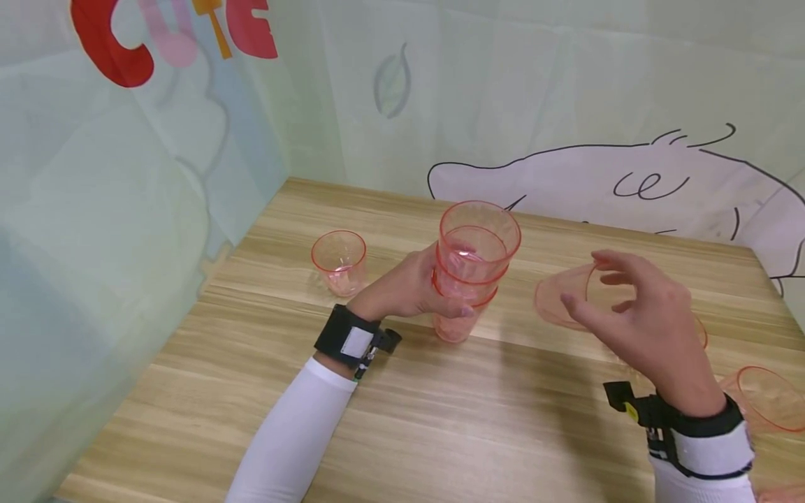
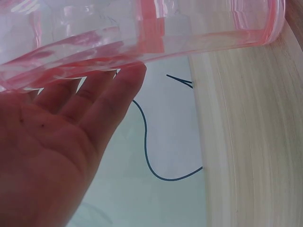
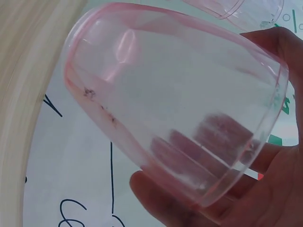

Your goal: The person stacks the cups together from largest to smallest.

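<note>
My left hand (image 1: 415,288) grips a nested stack of clear pink plastic cups (image 1: 479,237), its rims one above another and its top mouth facing up. In the left wrist view the fingers lie against the stack's side (image 2: 208,23). To the right, my right hand (image 1: 654,318) holds a single clear pink cup (image 1: 562,299) near its rim, thumb on one side and fingers on the other. That cup is tipped on its side, base toward the stack and apart from it. Its whole wall (image 3: 161,90) shows in the right wrist view.
One pink cup (image 1: 339,264) stands upright on the wooden table (image 1: 428,433), left of the stack. More pink cups (image 1: 769,399) are at the right, partly hidden by my right hand and wrist. A printed cloth backdrop (image 1: 503,84) rises behind the table.
</note>
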A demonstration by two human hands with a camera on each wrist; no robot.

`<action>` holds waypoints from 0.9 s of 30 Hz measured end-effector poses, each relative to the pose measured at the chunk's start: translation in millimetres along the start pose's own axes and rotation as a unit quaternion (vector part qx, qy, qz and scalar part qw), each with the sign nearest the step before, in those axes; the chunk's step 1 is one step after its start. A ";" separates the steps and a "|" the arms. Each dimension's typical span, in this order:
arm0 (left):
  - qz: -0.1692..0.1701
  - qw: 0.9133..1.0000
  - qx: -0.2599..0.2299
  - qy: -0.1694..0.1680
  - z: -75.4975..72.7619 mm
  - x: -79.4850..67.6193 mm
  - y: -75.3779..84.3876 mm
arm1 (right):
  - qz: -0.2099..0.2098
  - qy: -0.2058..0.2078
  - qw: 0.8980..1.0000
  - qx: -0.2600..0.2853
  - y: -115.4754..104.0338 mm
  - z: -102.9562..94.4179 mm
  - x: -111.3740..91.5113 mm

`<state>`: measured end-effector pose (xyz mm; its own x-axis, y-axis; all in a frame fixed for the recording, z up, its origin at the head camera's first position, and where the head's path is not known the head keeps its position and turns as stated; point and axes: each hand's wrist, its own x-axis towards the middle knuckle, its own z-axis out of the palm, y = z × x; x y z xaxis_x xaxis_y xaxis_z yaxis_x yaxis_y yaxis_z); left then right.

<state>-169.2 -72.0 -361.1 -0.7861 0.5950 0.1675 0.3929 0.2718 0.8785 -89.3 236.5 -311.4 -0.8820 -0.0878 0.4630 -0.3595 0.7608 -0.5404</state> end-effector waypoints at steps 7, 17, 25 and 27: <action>-0.003 1.000 -0.001 0.002 0.1 -0.1 -0.1 | -0.003 0.043 0.999 0.013 -4.3 -0.7 -0.9; -0.005 1.000 -0.006 0.002 0.3 -0.4 -0.1 | -0.033 0.073 0.996 0.026 -5.5 -0.7 0.1; -0.002 1.000 -0.002 0.002 0.1 -0.3 -0.3 | -0.066 0.100 0.992 0.045 -8.9 -1.0 1.4; -0.001 1.000 0.003 0.003 -0.3 -0.1 -0.3 | -0.070 0.106 0.990 0.055 -10.0 -0.9 1.9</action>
<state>-169.4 -72.3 -361.3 -0.7894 0.5902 0.1688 0.3949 0.2777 0.8757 -87.2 229.3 -304.5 -0.7412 -0.0424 0.6700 -0.5159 0.6745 -0.5281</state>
